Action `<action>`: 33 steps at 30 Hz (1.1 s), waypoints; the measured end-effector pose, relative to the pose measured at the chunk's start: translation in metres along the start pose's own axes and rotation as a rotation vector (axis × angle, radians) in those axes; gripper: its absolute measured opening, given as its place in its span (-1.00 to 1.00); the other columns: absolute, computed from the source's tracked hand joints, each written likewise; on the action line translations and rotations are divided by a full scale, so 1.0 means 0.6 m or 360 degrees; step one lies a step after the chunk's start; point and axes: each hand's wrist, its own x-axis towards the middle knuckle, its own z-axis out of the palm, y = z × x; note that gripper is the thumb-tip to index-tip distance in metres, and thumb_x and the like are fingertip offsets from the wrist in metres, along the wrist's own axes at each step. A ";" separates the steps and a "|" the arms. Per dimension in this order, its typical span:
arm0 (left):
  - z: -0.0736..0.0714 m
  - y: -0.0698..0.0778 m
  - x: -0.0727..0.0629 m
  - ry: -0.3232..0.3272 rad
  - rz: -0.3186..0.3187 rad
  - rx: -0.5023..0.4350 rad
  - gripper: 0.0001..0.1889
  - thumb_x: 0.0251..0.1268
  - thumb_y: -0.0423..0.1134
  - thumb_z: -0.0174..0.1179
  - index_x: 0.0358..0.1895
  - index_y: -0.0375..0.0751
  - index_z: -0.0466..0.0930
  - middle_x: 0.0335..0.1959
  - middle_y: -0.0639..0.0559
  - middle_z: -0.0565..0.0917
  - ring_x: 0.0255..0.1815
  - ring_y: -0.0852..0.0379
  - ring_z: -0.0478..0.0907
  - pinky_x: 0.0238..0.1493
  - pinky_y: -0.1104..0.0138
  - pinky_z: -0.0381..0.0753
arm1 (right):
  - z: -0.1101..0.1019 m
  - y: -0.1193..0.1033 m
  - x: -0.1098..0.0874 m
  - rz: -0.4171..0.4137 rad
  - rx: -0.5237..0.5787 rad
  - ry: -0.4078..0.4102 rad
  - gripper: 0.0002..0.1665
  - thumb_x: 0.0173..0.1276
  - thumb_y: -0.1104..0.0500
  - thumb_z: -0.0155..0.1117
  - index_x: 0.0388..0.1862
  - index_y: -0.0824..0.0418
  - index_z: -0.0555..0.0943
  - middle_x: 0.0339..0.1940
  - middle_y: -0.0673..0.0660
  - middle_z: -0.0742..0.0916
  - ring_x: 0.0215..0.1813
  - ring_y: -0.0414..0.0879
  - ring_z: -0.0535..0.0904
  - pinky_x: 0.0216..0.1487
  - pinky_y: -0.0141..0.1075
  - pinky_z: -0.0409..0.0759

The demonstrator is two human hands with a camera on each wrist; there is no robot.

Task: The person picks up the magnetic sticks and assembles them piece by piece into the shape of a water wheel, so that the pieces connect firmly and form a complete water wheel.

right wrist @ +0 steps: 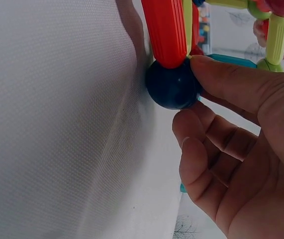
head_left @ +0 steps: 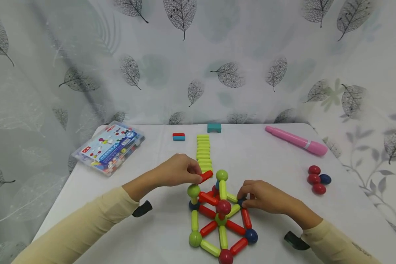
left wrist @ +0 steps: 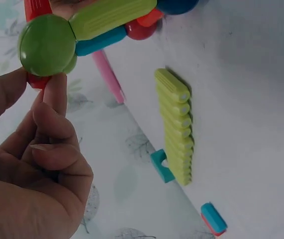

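Thumb and fingers of my left hand (head_left: 179, 170) pinch a red rod (head_left: 206, 176) above the back of a ball-and-rod structure (head_left: 235, 227). In the left wrist view, a green ball (left wrist: 47, 45) overlaps the middle of that rod. The structure has red and yellow-green rods joined by green, red and dark blue balls, with some parts standing up from a flat frame on the table. At its right back corner, my right hand (head_left: 267, 196) pinches a dark blue ball (right wrist: 173, 84) between thumb and fingers. A red rod (right wrist: 166, 32) runs from that ball.
Behind the structure runs a row of yellow-green rods (head_left: 203, 150), with a teal block (head_left: 214, 128) at its far end. Beside it lie a red rod and a blue rod (head_left: 179, 138). A clear case (head_left: 110, 146) is back left; a pink pen-shaped object (head_left: 295, 140) and loose balls (head_left: 314, 179) are right.
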 end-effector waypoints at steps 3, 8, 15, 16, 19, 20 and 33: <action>0.008 0.001 -0.006 0.0012 -0.0021 -0.0122 -0.93 0.33 -0.17 0.34 -0.25 -0.05 0.77 -0.47 0.20 0.72 -0.34 0.10 0.63 -0.24 0.29 0.63 | 0.000 0.000 0.000 -0.0005 -0.0001 0.0005 -0.79 0.36 0.06 0.45 -0.04 -0.03 0.75 -0.17 -0.17 0.67 -0.24 -0.32 0.53 -0.17 -0.41 0.63; 0.016 0.000 -0.004 0.0002 -0.0006 -0.0095 -0.91 0.34 -0.18 0.32 -0.26 -0.07 0.78 -0.49 0.20 0.72 -0.38 0.14 0.63 -0.27 0.29 0.63 | 0.000 0.000 0.001 -0.0016 -0.0005 0.0015 -0.79 0.35 0.07 0.46 -0.05 -0.03 0.74 -0.17 -0.17 0.67 -0.23 -0.32 0.53 -0.16 -0.40 0.63; 0.020 0.006 0.004 -0.0021 0.0020 -0.0006 -0.91 0.34 -0.20 0.30 -0.26 -0.06 0.78 -0.49 0.21 0.70 -0.41 0.18 0.60 -0.29 0.31 0.64 | 0.002 0.004 0.000 0.0003 -0.0017 0.0030 -0.80 0.35 0.08 0.45 -0.05 -0.03 0.75 -0.16 -0.18 0.67 -0.23 -0.32 0.54 -0.16 -0.41 0.63; 0.020 0.007 0.005 -0.0028 0.0021 0.0004 -0.91 0.34 -0.20 0.30 -0.26 -0.06 0.78 -0.49 0.22 0.70 -0.42 0.18 0.60 -0.29 0.32 0.63 | 0.002 0.004 0.000 -0.0002 -0.0015 0.0031 -0.80 0.35 0.08 0.45 -0.05 -0.03 0.75 -0.16 -0.18 0.68 -0.23 -0.32 0.54 -0.16 -0.41 0.63; 0.021 0.011 0.008 -0.0048 0.0011 0.0033 -0.90 0.34 -0.20 0.30 -0.25 -0.06 0.79 -0.49 0.21 0.69 -0.42 0.18 0.59 -0.30 0.32 0.63 | 0.002 0.005 0.000 -0.0013 -0.0010 0.0032 -0.80 0.35 0.08 0.46 -0.05 -0.02 0.75 -0.16 -0.16 0.68 -0.23 -0.32 0.54 -0.16 -0.39 0.64; 0.021 0.013 0.008 -0.0056 0.0003 0.0044 -0.90 0.35 -0.19 0.29 -0.24 -0.06 0.79 -0.49 0.21 0.69 -0.41 0.18 0.59 -0.30 0.32 0.63 | 0.002 0.005 0.000 -0.0018 -0.0006 0.0031 -0.79 0.35 0.08 0.45 -0.05 -0.01 0.75 -0.16 -0.16 0.68 -0.22 -0.32 0.54 -0.16 -0.39 0.64; 0.007 -0.024 0.015 0.0073 -0.0022 0.0044 -0.79 0.46 -0.10 0.23 -0.08 -0.10 0.78 -0.38 0.13 0.71 -0.33 0.13 0.54 -0.30 0.30 0.54 | 0.005 0.005 -0.001 -0.0011 0.0006 0.0028 -0.78 0.36 0.07 0.44 -0.03 -0.01 0.74 -0.13 -0.15 0.68 -0.21 -0.33 0.54 -0.12 -0.33 0.68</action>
